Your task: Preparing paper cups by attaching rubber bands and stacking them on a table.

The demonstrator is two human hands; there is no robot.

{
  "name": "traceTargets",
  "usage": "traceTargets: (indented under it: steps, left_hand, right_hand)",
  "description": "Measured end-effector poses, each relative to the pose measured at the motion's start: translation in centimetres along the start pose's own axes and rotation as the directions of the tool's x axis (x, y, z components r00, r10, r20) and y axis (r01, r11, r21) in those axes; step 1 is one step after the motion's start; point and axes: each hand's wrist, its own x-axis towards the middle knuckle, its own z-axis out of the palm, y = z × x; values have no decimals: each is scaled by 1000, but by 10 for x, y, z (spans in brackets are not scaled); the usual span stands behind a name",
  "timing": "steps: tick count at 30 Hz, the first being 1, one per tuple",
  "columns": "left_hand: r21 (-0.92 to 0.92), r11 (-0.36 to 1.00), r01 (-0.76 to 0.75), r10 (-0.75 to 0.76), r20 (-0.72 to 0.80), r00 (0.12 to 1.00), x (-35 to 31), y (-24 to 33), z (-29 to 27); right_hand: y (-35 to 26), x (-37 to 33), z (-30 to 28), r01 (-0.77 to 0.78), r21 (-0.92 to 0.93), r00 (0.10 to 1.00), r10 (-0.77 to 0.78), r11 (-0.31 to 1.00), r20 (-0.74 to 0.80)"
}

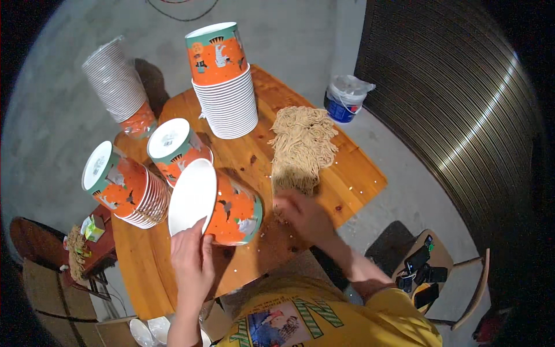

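Note:
My left hand (189, 254) grips the rim of an orange paper bucket (236, 213) with a green band. The bucket lies tilted, its white mouth turned toward the left. At the near end of a heap of dried noodles (303, 144) is my right hand (303, 217), its fingers blurred and partly hidden in shadow. I cannot make out whether it holds any noodles. Crumbs lie on the wooden table (352, 199) around the heap.
A tall stack of upturned paper buckets (225, 107) stands at the back. Two shorter stacks (130, 185) (176, 147) are on the left. Behind them is a plastic-wrapped stack (118, 81). A blue pail (345, 98) sits beyond the table, and a chair (442, 260) holds dark devices.

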Motion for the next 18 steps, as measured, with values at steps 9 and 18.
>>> traceTargets:
  steps: [9, 18]
  left_hand:
    - [193, 962, -194, 157, 190, 969, 6, -3, 2]
    - [213, 951, -222, 175, 218, 960, 6, -3, 9]
  right_hand:
    - [65, 28, -48, 295, -355, 948, -317, 887, -5]
    - [72, 41, -47, 197, -422, 977, -141, 885, 161]
